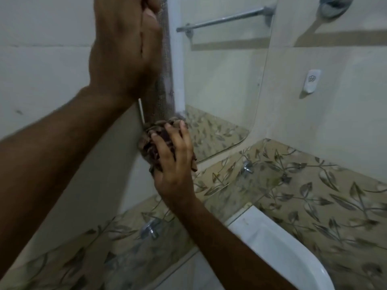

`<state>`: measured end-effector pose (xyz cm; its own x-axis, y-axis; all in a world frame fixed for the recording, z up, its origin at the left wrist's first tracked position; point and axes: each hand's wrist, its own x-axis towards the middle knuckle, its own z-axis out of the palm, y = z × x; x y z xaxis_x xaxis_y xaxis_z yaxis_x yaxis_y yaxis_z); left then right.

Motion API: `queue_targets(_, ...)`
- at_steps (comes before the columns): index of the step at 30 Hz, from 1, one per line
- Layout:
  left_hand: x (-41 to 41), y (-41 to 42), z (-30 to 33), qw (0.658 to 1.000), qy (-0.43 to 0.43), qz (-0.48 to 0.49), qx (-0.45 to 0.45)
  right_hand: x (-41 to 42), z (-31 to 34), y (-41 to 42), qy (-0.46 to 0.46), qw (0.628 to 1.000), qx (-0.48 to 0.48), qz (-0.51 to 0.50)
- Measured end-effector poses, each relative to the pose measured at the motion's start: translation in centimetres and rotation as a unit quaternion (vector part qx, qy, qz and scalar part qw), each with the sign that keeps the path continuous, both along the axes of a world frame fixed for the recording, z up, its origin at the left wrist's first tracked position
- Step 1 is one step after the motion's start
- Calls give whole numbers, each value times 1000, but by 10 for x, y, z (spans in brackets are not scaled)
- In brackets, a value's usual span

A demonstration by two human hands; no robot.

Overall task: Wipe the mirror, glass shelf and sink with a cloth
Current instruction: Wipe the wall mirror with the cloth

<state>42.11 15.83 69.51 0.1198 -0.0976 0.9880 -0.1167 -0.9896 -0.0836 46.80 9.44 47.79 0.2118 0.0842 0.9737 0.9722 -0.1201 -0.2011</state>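
The mirror (219,80) hangs on the tiled wall, with rounded lower corners and a grey strip down its left edge. My left hand (121,49) grips that left edge high up. My right hand (173,164) holds a bunched brown cloth (155,143) and presses it against the mirror's lower left corner. Below the mirror, the clear glass shelf (226,185) sits on two chrome brackets (149,228). The white sink (282,248) shows at the bottom right, under the shelf.
A chrome towel rail (224,17) is reflected in the mirror. A white wall socket (312,80) is to the mirror's right. A band of leaf-pattern tiles (314,195) runs behind the shelf and sink.
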Motion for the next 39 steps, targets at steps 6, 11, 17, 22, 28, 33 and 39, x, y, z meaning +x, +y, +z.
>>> queue_targets(6, -4, -8, 3, 999, 10, -33, 40, 26, -40, -4, 101, 992, 47, -54)
queue_targets(11, -3, -8, 0, 1000, 2, -7, 30, 75, -9, -12, 283, 940, 184, -55)
queue_targets(17, -2, -6, 1, 999, 6, -10, 50, 34, -21, 2, 267, 951, 144, -58)
queue_targets(22, -1, -8, 2, 998, -1, -19, 56, 70, 3, -9, 289, 933, 210, -50)
queue_targets(28, -3, -11, 2, 999, 18, -15, 25, 69, 18, -12, 274, 936, 212, -64)
queue_targets(33, -4, -13, 3, 999, 17, -28, 9, 49, 39, 0, 36, 991, 126, -41)
queue_targets(39, -6, -12, 7, 999, 22, -33, -1, 60, 178, -2, -8, 994, 105, -7)
